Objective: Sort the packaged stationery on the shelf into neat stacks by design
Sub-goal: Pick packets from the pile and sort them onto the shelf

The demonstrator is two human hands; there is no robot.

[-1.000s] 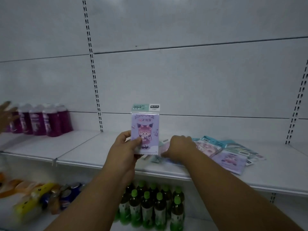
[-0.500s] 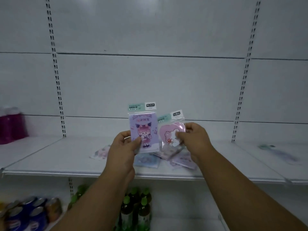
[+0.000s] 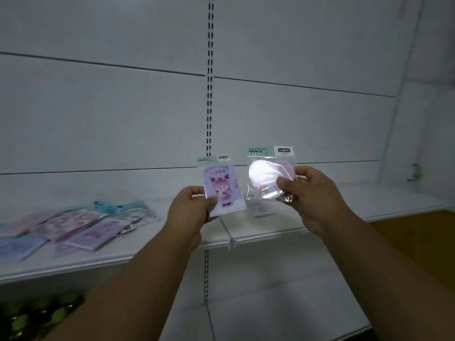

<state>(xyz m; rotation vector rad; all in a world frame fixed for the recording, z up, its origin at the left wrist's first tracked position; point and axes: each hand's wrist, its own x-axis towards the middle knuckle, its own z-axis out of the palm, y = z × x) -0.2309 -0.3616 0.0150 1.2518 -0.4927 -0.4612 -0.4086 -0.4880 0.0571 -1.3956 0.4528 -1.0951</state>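
lilac pack [image 3: 222,190] with pink-haired girl, pink pack [image 3: 267,179], white shelf [image 3: 369,205]

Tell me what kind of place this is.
Probably a shop aisle being stocked: white retail shelving with slotted uprights, branded hang-tag stationery packets lying on it, and rows of green-capped bottles on the shelf below.

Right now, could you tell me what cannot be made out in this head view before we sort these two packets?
- Pink packet in the right hand: glare whites out its design.
- Loose packets on the shelf: blurred, and the left edge cuts some off.
- Small packet behind the pink one: mostly hidden, blurred.
- Purple packet in the left hand: the thumb covers its lower corner; the header print is too small.
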